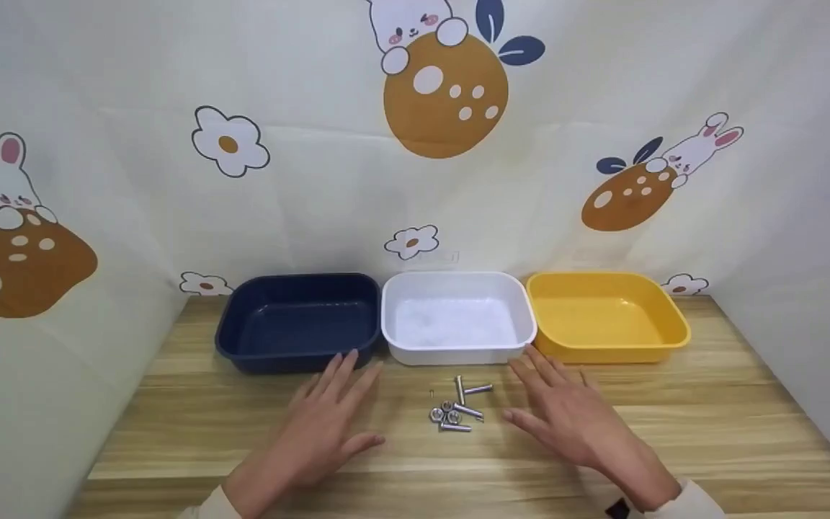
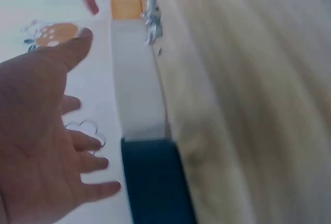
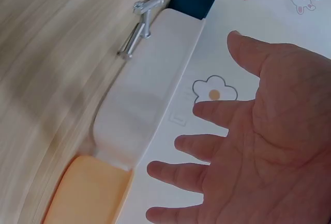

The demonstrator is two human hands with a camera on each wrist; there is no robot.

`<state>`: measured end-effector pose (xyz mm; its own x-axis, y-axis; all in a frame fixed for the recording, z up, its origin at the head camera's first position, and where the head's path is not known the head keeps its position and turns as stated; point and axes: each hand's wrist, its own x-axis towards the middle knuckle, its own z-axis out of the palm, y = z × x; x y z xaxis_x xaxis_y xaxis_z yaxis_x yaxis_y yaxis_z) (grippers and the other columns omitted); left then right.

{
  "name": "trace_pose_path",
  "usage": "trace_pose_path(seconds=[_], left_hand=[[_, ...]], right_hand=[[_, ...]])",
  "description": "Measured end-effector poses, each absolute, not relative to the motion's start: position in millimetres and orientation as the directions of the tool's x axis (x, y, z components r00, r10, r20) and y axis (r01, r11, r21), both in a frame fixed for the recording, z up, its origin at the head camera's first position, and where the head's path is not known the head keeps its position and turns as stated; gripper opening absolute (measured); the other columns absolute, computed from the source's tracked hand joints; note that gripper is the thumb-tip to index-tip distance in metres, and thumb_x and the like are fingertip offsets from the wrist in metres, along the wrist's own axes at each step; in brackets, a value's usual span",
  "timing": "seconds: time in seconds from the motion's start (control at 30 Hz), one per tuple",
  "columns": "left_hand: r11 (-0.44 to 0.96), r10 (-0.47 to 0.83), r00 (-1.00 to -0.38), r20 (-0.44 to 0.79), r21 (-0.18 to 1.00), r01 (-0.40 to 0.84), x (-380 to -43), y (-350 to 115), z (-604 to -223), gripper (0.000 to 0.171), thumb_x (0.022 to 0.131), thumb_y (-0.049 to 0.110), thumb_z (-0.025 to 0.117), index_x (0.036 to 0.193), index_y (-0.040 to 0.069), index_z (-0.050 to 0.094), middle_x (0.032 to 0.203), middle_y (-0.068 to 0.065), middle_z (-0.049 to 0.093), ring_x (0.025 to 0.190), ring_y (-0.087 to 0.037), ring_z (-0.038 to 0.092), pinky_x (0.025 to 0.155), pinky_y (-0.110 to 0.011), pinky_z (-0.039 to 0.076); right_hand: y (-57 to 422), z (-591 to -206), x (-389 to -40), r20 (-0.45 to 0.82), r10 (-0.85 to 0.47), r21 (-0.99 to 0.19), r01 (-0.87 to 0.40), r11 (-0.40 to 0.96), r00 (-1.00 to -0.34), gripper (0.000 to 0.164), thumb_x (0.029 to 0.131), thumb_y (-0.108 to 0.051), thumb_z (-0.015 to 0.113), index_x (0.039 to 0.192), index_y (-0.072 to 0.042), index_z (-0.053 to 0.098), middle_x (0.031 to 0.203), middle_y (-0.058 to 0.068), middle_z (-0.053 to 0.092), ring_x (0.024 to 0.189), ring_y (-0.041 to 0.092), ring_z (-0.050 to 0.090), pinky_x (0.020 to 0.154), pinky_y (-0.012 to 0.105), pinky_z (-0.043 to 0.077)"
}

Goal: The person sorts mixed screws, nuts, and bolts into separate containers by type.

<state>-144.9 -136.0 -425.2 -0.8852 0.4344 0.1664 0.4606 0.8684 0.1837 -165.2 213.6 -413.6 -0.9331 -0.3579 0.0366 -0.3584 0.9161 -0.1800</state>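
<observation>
My left hand (image 1: 325, 425) is held out with fingers spread, its fingertips overlapping the front rim of the dark blue bin (image 1: 271, 362) in the head view. On the other side my right hand (image 1: 566, 411) is likewise spread, fingertips near where the white bin (image 1: 458, 356) meets the yellow bin (image 1: 609, 355). Neither hand holds anything. Between them on the table lies a small group of metal hardware: several bolts (image 1: 467, 411) and nuts (image 1: 436, 414), plus a tiny piece (image 1: 431, 393) to the left. Both wrist views show straight fingers and bare palms.
The three bins stand in a row along the back of the wood-grain table (image 1: 192, 432). Behind them hangs a pale cloth (image 1: 314, 209) printed with rabbits, oranges and flowers, which also encloses both sides. A small dark object (image 1: 617, 509) shows by the right sleeve (image 1: 689, 502).
</observation>
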Motion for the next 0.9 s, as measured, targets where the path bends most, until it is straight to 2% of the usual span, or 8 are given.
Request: trace_pose_path(seconds=[0.1, 0.2, 0.37, 0.6, 0.9], left_hand=[[0.884, 0.427, -0.88, 0.208, 0.108, 0.455, -152.1, -149.9, -417.5, 0.084, 0.089, 0.068, 0.048, 0.155, 0.022, 0.025, 0.158, -0.02, 0.024, 0.143, -0.04, 0.027, 0.106, -0.061, 0.035], [0.904, 0.409, -0.883, 0.23, 0.034, 0.427, -163.1, -167.0, -411.0, 0.083, 0.09, 0.07, 0.044, 0.155, 0.022, 0.025, 0.158, -0.02, 0.025, 0.143, -0.039, 0.028, 0.107, -0.062, 0.034], [0.935, 0.354, -0.915, 0.193, -0.035, 0.354, -181.3, -197.4, -408.7, 0.084, 0.091, 0.07, 0.044, 0.156, 0.019, 0.025, 0.158, -0.024, 0.022, 0.144, -0.042, 0.024, 0.108, -0.063, 0.031], [0.96, 0.274, -0.946, 0.173, 0.009, 0.279, -197.3, -229.5, -422.8, 0.084, 0.091, 0.066, 0.049, 0.155, 0.016, 0.028, 0.157, -0.028, 0.02, 0.144, -0.046, 0.02, 0.109, -0.067, 0.025], [0.969, 0.229, -0.962, 0.151, 0.059, 0.24, -209.4, -245.2, -430.1, 0.088, 0.09, 0.07, 0.045, 0.155, 0.013, 0.025, 0.157, -0.03, 0.015, 0.144, -0.049, 0.014, 0.11, -0.069, 0.019]], right_hand=[[205.6, -413.5, -166.5, 0.024, -0.379, -0.194, -0.376, 0.906, -0.925, 0.085, 0.088, -0.077, 0.034, 0.152, -0.021, 0.036, 0.161, 0.011, 0.022, 0.141, 0.039, 0.032, 0.108, 0.07, 0.021], [198.8, -413.7, -168.0, 0.023, -0.399, -0.21, -0.395, 0.895, -0.917, 0.078, 0.091, -0.07, 0.043, 0.151, -0.021, 0.037, 0.16, 0.012, 0.025, 0.14, 0.038, 0.035, 0.109, 0.069, 0.023], [191.8, -415.6, -168.5, 0.0, -0.43, -0.213, -0.42, 0.882, -0.903, 0.071, 0.094, -0.058, 0.051, 0.152, -0.019, 0.036, 0.158, 0.014, 0.028, 0.137, 0.035, 0.041, 0.107, 0.065, 0.03], [189.4, -416.2, -166.1, -0.011, -0.438, -0.225, -0.424, 0.877, -0.899, 0.071, 0.094, -0.057, 0.052, 0.15, -0.016, 0.038, 0.156, 0.02, 0.03, 0.124, 0.047, 0.051, 0.1, 0.062, 0.041], [187.2, -415.8, -167.0, -0.002, -0.439, -0.226, -0.428, 0.875, -0.898, 0.071, 0.094, -0.059, 0.05, 0.15, -0.017, 0.038, 0.157, 0.019, 0.029, 0.122, 0.048, 0.052, 0.099, 0.062, 0.042]])
